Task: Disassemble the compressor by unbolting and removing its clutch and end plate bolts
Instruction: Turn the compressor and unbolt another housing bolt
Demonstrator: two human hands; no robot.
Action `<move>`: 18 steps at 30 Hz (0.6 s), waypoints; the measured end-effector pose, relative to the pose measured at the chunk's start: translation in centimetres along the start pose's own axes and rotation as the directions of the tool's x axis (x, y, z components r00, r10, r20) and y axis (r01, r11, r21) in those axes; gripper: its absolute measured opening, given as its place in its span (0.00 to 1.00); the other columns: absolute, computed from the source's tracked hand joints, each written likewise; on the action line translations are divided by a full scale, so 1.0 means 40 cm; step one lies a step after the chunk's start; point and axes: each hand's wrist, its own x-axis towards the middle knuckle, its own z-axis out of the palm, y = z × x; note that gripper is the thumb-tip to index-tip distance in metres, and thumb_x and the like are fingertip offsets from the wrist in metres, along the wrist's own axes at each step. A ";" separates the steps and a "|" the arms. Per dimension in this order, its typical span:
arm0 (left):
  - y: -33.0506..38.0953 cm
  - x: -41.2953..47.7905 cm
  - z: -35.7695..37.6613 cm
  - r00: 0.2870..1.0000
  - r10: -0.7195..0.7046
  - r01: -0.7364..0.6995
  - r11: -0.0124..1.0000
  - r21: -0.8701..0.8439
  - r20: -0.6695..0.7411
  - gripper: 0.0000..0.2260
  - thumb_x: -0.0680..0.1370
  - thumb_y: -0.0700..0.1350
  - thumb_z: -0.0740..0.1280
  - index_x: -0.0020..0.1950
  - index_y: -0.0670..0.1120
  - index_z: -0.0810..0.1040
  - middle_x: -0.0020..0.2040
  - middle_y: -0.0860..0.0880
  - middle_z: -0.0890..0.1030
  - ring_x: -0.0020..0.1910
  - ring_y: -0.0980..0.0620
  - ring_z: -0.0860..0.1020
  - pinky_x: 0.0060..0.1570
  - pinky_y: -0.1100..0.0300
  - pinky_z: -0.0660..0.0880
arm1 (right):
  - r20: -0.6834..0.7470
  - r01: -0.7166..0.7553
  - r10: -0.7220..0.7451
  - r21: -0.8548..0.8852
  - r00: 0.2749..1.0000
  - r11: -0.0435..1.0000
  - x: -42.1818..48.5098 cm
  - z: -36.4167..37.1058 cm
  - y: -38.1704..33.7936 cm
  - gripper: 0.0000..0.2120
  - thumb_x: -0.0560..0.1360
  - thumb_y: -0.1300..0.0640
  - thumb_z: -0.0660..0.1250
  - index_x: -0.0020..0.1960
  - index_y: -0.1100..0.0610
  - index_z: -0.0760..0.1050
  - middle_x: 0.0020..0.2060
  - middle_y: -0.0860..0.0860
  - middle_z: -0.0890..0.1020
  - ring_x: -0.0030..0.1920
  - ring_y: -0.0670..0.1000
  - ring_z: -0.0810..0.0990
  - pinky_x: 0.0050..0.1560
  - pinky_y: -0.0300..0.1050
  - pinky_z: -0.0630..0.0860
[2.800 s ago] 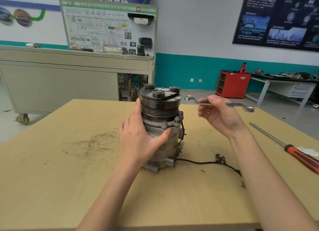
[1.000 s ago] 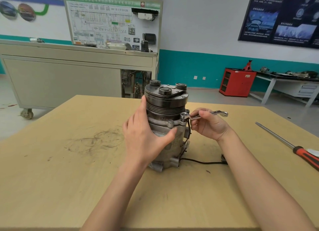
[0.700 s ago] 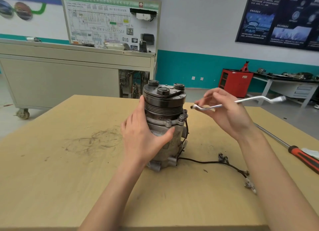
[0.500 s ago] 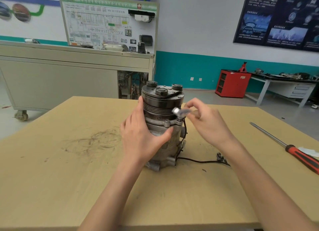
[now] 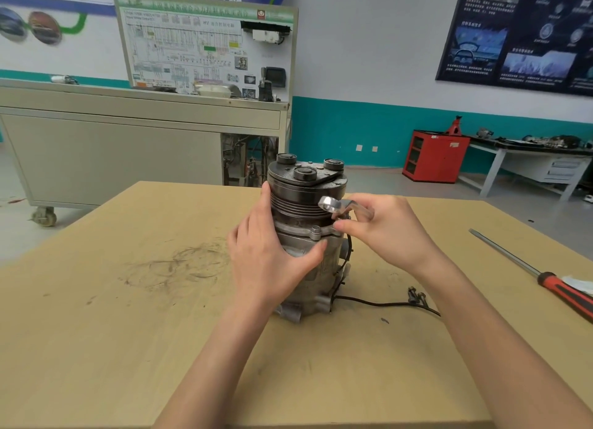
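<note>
The grey metal compressor [image 5: 308, 242] stands upright in the middle of the wooden table [image 5: 128, 316], its dark clutch plate and grooved pulley [image 5: 306, 185] on top. My left hand [image 5: 266, 262] wraps round the body from the left, thumb across the front below a flange bolt [image 5: 316, 233]. My right hand [image 5: 385, 229] holds a silver ring spanner [image 5: 333, 204] close to the compressor's right side. The spanner's ring end hovers beside the pulley, just above the flange bolts. Most of its shaft is hidden by my fingers.
A black wire with connectors [image 5: 414, 300] trails from the compressor to the right. A long screwdriver with a red and black handle [image 5: 545, 281] lies at the table's right edge. A grey wheeled cabinet [image 5: 128, 146] stands behind the table.
My right hand lifted the spanner off the flange bolt, swung it up and right, then brought it back beside the pulley. My left hand kept its hold on the compressor.
</note>
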 end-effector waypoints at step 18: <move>-0.003 -0.003 0.001 1.000 -0.015 0.015 1.000 0.012 0.019 0.49 0.64 0.69 0.60 0.78 0.43 0.57 0.67 0.47 0.75 0.65 0.46 0.73 0.62 0.49 0.64 | -0.405 0.321 -0.345 -0.128 0.847 0.938 -0.086 -0.036 -0.033 0.25 0.78 0.47 0.60 0.35 0.65 0.78 0.24 0.55 0.77 0.23 0.52 0.75 0.26 0.46 0.71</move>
